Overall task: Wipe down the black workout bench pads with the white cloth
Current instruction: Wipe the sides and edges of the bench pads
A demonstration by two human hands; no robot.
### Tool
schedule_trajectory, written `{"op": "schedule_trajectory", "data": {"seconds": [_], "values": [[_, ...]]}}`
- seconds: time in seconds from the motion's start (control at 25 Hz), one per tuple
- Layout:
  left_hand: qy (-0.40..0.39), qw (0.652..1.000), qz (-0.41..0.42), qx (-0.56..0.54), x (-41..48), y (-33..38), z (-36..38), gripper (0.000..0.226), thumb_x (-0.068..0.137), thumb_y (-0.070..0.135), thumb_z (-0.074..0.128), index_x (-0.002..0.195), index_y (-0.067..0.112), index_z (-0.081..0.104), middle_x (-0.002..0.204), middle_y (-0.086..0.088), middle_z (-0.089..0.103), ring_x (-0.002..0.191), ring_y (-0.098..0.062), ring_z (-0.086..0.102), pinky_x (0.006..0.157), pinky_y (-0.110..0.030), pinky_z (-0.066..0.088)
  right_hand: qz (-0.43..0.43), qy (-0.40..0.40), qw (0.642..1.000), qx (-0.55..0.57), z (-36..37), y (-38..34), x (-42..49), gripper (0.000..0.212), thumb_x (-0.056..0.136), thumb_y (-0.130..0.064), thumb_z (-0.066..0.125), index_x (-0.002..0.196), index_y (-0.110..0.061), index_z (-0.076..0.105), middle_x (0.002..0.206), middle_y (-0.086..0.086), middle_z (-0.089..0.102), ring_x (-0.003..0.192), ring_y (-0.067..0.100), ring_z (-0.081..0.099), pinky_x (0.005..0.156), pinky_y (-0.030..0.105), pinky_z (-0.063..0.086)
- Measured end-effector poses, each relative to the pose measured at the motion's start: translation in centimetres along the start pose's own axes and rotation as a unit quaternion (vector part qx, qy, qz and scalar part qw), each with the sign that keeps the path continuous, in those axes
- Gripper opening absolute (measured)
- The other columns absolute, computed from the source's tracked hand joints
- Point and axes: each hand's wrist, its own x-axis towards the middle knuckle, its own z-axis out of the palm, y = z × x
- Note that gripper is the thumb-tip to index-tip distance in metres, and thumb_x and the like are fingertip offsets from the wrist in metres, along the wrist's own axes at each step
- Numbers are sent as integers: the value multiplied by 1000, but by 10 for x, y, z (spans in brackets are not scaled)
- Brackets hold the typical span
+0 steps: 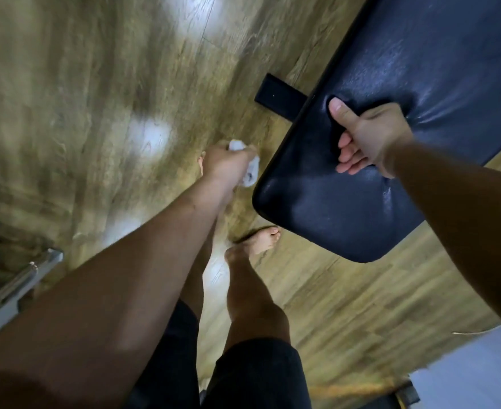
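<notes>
Cloth (250,176) in left hand (224,165) grip, ends out both sides of fist. Bench pad (438,72) just right of grip; right hand (371,137) rests on it. Bench foot (280,95) beyond grip, under pad edge. Bare foot (265,239) nearer than grip.

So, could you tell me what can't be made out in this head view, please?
White cloth: mostly bunched inside the left hand, so its size is hidden.
Black bench pad: cut off by the top and right edges; the pad itself hides its frame.
Metal bar, lower left: cut off by the left edge, unidentifiable.
Wooden floor: motion-blurred.
</notes>
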Motion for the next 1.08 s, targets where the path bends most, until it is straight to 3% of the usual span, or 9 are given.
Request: {"op": "schedule_trajectory", "data": {"seconds": [0.12,0.24,0.4,0.52,0.64,0.76,0.84,0.96,1.08], "values": [[-28,997,64,34,-12,28,28,11,77,25,50,68,22,55,66,-2,61,73,-27,64,73,-32,49,-3,0,1000,-8,0,3,1,63,80,-65,62,62,-4,56,42,11,57,42,29,65,38,30,51],[-14,975,85,205,-5,6,29,22,91,43,38,92,28,55,91,4,58,99,-19,55,94,-20,27,-3,8,1000,-7,-1,2,0,64,79,-65,62,62,-4,56,42,11,57,42,29,65,38,29,50],[3,943,60,326,118,-92,32,122,56,98,16,135,10,46,136,-13,49,121,-33,43,105,-45,30,6,2,1000,-7,3,2,-1,63,80,-65,61,63,-4,56,42,10,57,42,29,65,39,29,50],[-20,967,38,251,47,-8,28,79,76,62,33,128,7,55,139,-12,52,130,-22,45,111,-35,29,6,4,1000,-4,1,1,-2,63,82,-63,61,63,-3,57,43,12,57,42,30,64,38,29,49],[-97,985,74,122,-5,89,39,29,93,20,41,77,10,64,61,2,70,63,-4,64,63,-22,46,5,3,1000,-4,1,0,1,62,84,-60,60,62,-2,55,41,12,56,40,30,63,38,29,50],[-111,973,181,91,-17,171,48,20,96,15,41,78,18,49,28,9,46,35,-8,48,35,-15,30,5,7,1000,0,1,2,4,61,84,-59,60,61,-2,55,39,12,55,38,29,63,36,28,49],[-89,973,197,85,-18,160,48,20,92,20,44,72,19,45,28,10,44,39,-13,50,41,-17,31,6,13,1000,-1,2,3,5,61,84,-59,60,61,-2,55,39,12,55,39,29,63,36,28,49],[-85,982,126,113,-23,79,30,24,83,32,50,69,13,53,64,-5,66,80,-33,66,64,-29,45,6,13,1000,3,2,3,4,62,84,-60,60,61,-2,55,39,12,55,39,30,63,37,28,49],[-64,981,-8,183,-56,2,-1,27,97,29,47,85,11,63,78,5,61,87,-23,62,78,-32,47,13,12,1000,5,2,2,3,61,84,-59,61,61,-2,55,40,13,55,39,30,63,36,26,46]]}}
